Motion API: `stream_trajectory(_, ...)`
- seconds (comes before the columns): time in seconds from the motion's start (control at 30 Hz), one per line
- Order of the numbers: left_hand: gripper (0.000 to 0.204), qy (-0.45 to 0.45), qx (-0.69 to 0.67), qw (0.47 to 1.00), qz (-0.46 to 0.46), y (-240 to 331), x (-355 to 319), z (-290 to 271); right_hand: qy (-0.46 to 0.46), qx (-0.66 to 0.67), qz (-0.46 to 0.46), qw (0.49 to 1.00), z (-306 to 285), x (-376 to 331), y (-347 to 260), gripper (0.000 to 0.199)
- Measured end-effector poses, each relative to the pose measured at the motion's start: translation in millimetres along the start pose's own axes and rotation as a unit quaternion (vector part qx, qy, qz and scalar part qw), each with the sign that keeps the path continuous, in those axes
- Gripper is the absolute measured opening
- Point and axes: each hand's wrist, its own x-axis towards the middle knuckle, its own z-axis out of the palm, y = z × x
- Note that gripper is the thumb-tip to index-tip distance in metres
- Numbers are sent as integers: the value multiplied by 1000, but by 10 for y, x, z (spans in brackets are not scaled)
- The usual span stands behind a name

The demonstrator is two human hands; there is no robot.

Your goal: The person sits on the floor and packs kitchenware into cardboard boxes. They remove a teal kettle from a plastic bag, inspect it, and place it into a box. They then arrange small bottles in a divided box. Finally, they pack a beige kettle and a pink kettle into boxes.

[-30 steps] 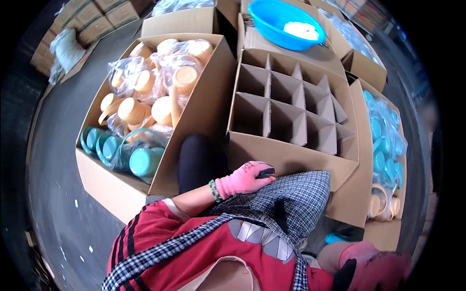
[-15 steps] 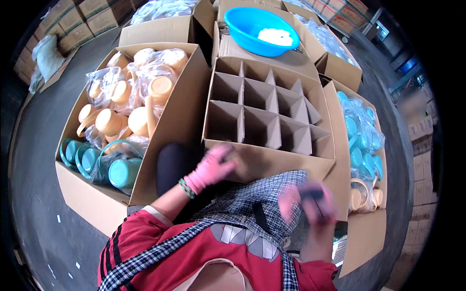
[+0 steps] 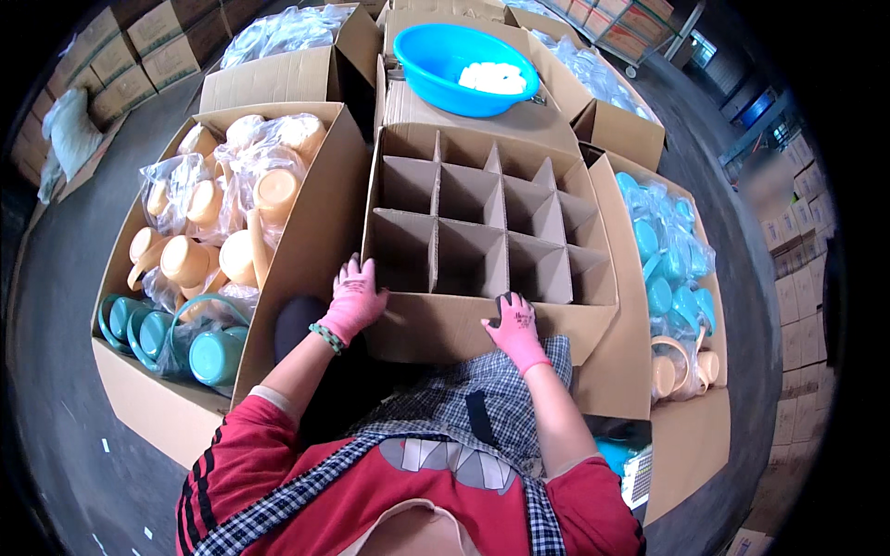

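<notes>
Both hands have moved since half a second ago: the right hand (image 3: 516,335), then a blur over the checked apron (image 3: 428,400), has come forward to the divided carton (image 3: 436,332); the left hand (image 3: 352,308), blurred then near the carton's front edge, has settled at its front left corner; the left fingers (image 3: 353,269) stand slightly apart and point away from the body, the palm facing down against that corner; the right fingers (image 3: 517,302) lie closer together at the front rim, with the thumb spread out to the left; whether they hook over the rim cannot be told; neither hand holds a loose item; the left forearm rises from the lower left, a green bracelet (image 3: 326,336) at the wrist; the right forearm slants up and inward from the lower right; the carton lies directly ahead of both sets of fingers, its cardboard dividers (image 3: 473,252) just beyond them; a blue basin (image 3: 431,88) with white pieces (image 3: 492,79) sits past its far side; peach vessels (image 3: 185,261) and teal vessels (image 3: 217,358) fill the box to the left (image 3: 313,218); more teal pieces (image 3: 684,255) lie to the right.
</notes>
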Motion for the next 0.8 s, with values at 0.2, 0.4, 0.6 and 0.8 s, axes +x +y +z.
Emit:
stream_trajectory(0.2, 56, -165, -62, 957, 232, 611, 616, -3, 16, 2, -21, 1000, -1, -103, -71, 68)
stream_trajectory(0.4, 57, -250, -26, 922, 293, 906, 658, 597, 49, 370, 96, 923, -610, 266, -71, 30)
stream_trajectory(0.6, 66, -370, 146, 859, 322, 1192, 795, 611, -16, 740, 187, 646, -842, 1971, 52, 49)
stream_trajectory(0.8, 64, -348, 114, 861, 352, 1031, 810, 581, 29, 774, 294, 560, -894, 4022, -32, 63)
